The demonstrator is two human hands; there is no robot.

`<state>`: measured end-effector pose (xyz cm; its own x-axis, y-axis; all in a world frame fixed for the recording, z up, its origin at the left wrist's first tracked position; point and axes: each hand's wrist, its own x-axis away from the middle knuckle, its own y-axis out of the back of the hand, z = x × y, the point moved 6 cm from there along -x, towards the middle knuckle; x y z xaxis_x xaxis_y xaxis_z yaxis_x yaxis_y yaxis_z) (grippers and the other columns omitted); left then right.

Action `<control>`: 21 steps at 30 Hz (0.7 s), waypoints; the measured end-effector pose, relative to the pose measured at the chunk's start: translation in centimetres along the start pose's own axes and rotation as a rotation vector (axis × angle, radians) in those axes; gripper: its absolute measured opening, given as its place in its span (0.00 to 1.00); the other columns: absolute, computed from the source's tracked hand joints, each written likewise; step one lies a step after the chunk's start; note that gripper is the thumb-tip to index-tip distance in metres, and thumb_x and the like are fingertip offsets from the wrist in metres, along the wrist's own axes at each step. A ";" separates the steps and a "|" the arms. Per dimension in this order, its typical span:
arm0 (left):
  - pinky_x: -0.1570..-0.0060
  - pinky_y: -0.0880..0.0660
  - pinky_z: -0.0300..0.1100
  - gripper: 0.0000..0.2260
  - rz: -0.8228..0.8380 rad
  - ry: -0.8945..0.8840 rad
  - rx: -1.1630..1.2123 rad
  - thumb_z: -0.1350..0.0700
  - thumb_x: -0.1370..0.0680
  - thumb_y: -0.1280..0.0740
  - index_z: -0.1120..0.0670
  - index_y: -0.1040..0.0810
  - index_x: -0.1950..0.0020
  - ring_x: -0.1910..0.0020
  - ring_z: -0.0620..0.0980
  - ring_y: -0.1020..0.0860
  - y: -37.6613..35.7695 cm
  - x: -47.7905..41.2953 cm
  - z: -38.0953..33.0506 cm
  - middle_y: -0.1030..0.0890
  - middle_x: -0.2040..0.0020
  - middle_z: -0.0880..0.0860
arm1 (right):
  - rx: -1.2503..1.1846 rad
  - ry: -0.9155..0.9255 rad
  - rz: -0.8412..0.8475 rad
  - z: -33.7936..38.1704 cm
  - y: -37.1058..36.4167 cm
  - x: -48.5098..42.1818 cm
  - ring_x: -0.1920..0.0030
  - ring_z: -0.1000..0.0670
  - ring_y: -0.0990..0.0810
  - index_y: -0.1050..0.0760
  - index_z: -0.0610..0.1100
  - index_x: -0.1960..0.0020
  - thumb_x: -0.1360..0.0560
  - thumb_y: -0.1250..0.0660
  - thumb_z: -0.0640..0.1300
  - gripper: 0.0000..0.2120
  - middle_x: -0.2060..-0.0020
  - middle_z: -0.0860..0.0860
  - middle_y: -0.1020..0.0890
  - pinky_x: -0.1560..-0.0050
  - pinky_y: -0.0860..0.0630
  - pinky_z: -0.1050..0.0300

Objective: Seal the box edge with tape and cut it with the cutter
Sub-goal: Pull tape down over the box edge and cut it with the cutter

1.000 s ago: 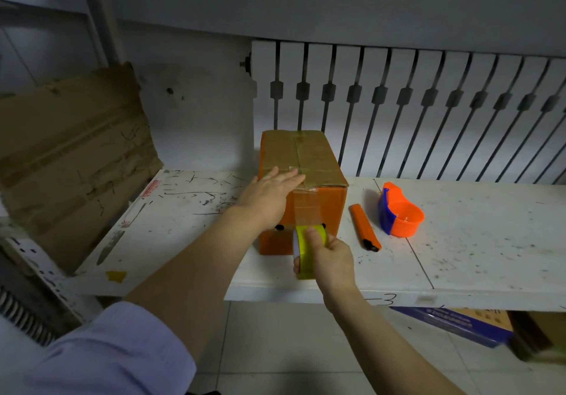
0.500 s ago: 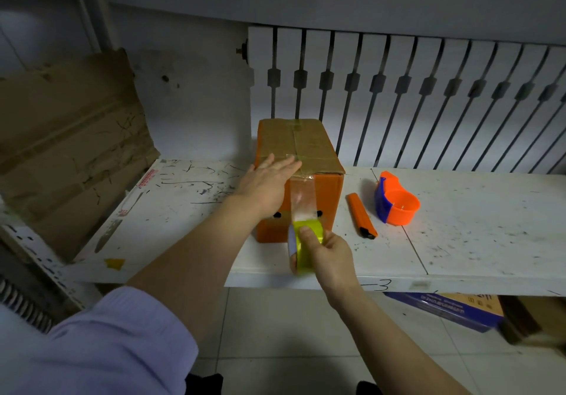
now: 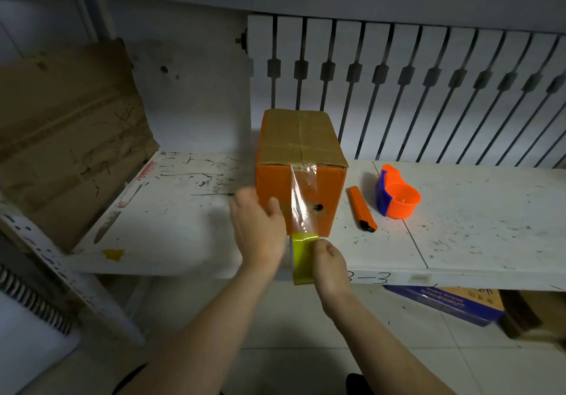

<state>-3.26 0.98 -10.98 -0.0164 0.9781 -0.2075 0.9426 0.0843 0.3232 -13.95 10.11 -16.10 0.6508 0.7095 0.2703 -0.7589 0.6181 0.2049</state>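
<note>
An orange cardboard box [image 3: 332,191] stands on the white shelf [image 3: 459,241], its brown top taped along the seam. A strip of clear tape [image 3: 301,198] runs from the top front edge down the orange front face to a yellow tape roll [image 3: 303,255]. My right hand [image 3: 332,267] grips that roll just below the box, at the shelf's front edge. My left hand [image 3: 260,229] hovers blurred in front of the box's lower left, fingers spread, holding nothing. The orange cutter [image 3: 361,209] lies on the shelf right of the box.
An orange and blue tape dispenser [image 3: 396,192] sits right of the cutter. A flattened brown cardboard sheet [image 3: 67,137] leans at the left. White slatted railing stands behind the shelf. A blue box [image 3: 444,302] lies on the tiled floor below.
My left hand has come off the box top and dropped to the front lower left. My right hand has pulled the roll further down, lengthening the tape strip.
</note>
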 end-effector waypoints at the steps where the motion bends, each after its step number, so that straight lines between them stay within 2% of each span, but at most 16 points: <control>1: 0.56 0.25 0.46 0.21 0.142 0.206 0.139 0.43 0.31 0.33 0.56 0.27 0.46 0.50 0.56 0.21 -1.5 1.2 1.7 0.22 0.52 0.52 | 0.014 0.007 0.018 0.0 -0.1 -0.1 0.63 0.53 0.31 0.32 0.46 0.61 0.21 0.48 0.44 0.12 0.65 0.49 0.29 0.61 0.32 0.57; 3: 0.50 0.23 0.53 0.27 0.443 0.493 0.251 0.38 0.37 0.32 0.52 0.28 0.45 0.50 0.56 0.21 -4.0 3.9 3.4 0.21 0.50 0.53 | 0.046 0.014 0.054 -0.1 -0.3 -0.1 0.59 0.52 0.28 0.31 0.44 0.54 0.20 0.47 0.45 0.08 0.60 0.49 0.26 0.53 0.29 0.55; 4: 0.47 0.24 0.55 0.25 0.505 0.539 0.265 0.40 0.35 0.30 0.49 0.29 0.43 0.48 0.55 0.22 -4.6 4.6 3.5 0.22 0.48 0.52 | 0.050 0.017 0.063 -0.2 -0.2 -0.1 0.58 0.51 0.27 0.31 0.44 0.53 0.21 0.46 0.45 0.08 0.59 0.49 0.26 0.52 0.29 0.54; 7: 0.45 0.24 0.56 0.14 0.437 0.513 0.291 0.51 0.30 0.28 0.48 0.26 0.48 0.48 0.55 0.23 -5.1 4.2 3.4 0.22 0.46 0.53 | 0.017 0.035 -0.007 -0.4 1.4 -0.9 0.61 0.48 0.26 0.28 0.43 0.62 0.23 0.44 0.45 0.12 0.64 0.46 0.23 0.58 0.29 0.52; 9: 0.45 0.24 0.54 0.08 0.418 0.530 0.325 0.55 0.30 0.27 0.49 0.23 0.54 0.49 0.57 0.22 -5.0 4.0 3.4 0.20 0.48 0.56 | 0.108 0.067 -0.188 -0.6 4.1 -2.4 0.59 0.43 0.23 0.25 0.41 0.61 0.26 0.44 0.46 0.13 0.62 0.42 0.21 0.56 0.27 0.50; 11: 0.50 0.24 0.50 0.08 0.432 0.549 0.368 0.57 0.31 0.27 0.50 0.22 0.55 0.50 0.57 0.21 -4.9 4.0 3.6 0.20 0.48 0.56 | 0.322 0.139 -0.337 -0.5 6.7 -4.6 0.54 0.41 0.22 0.23 0.39 0.53 0.25 0.44 0.45 0.13 0.54 0.39 0.21 0.52 0.25 0.49; 12: 0.52 0.24 0.50 0.08 0.452 0.552 0.378 0.58 0.30 0.27 0.50 0.22 0.54 0.51 0.57 0.21 -4.9 4.0 3.8 0.20 0.49 0.57 | 0.449 0.191 -0.360 -0.2 7.4 -5.7 0.51 0.41 0.23 0.24 0.40 0.46 0.23 0.43 0.44 0.13 0.48 0.39 0.23 0.50 0.26 0.50; 14: 0.58 0.22 0.46 0.10 0.503 0.561 0.422 0.60 0.29 0.28 0.52 0.23 0.50 0.58 0.54 0.18 -4.9 3.9 4.0 0.20 0.51 0.56 | 0.690 0.284 -0.309 0.0 7.9 -8.4 0.40 0.41 0.26 0.33 0.45 0.31 0.22 0.43 0.42 0.19 0.36 0.39 0.30 0.44 0.27 0.48; 16: 0.67 0.21 0.41 0.10 0.550 0.586 0.490 0.62 0.28 0.30 0.54 0.23 0.49 0.68 0.51 0.18 -4.9 3.9 3.7 0.19 0.55 0.56 | 0.861 0.356 -0.223 -0.4 7.5 -10.9 0.32 0.40 0.32 0.46 0.54 0.25 0.21 0.43 0.43 0.27 0.28 0.42 0.36 0.36 0.30 0.44; 18: 0.71 0.22 0.39 0.08 0.593 0.602 0.515 0.63 0.28 0.31 0.55 0.23 0.49 0.72 0.51 0.18 -5.1 3.9 3.4 0.19 0.56 0.58 | 0.858 0.305 -0.153 -1.8 7.5 -13.4 0.32 0.39 0.31 0.48 0.59 0.26 0.22 0.45 0.50 0.26 0.28 0.43 0.34 0.34 0.30 0.40; 19: 0.73 0.22 0.38 0.08 0.608 0.602 0.521 0.63 0.28 0.31 0.56 0.23 0.50 0.73 0.51 0.18 -5.1 4.0 3.2 0.19 0.57 0.58 | 0.817 0.248 -0.139 -2.2 7.6 -14.1 0.37 0.39 0.27 0.45 0.58 0.27 0.23 0.46 0.54 0.25 0.33 0.43 0.29 0.37 0.28 0.37; 21: 0.75 0.23 0.37 0.07 0.618 0.601 0.535 0.64 0.27 0.32 0.57 0.23 0.50 0.75 0.50 0.19 -5.3 4.0 3.1 0.19 0.59 0.58 | 0.801 0.167 -0.163 -2.8 7.6 -15.2 0.44 0.40 0.23 0.41 0.52 0.29 0.24 0.46 0.52 0.24 0.41 0.43 0.24 0.42 0.25 0.38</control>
<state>-7.32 3.83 -16.40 0.4989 0.7676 0.4024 0.8659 -0.4214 -0.2696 -29.56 4.98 -21.30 0.7008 0.7117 0.0492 -0.3996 0.3345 0.8535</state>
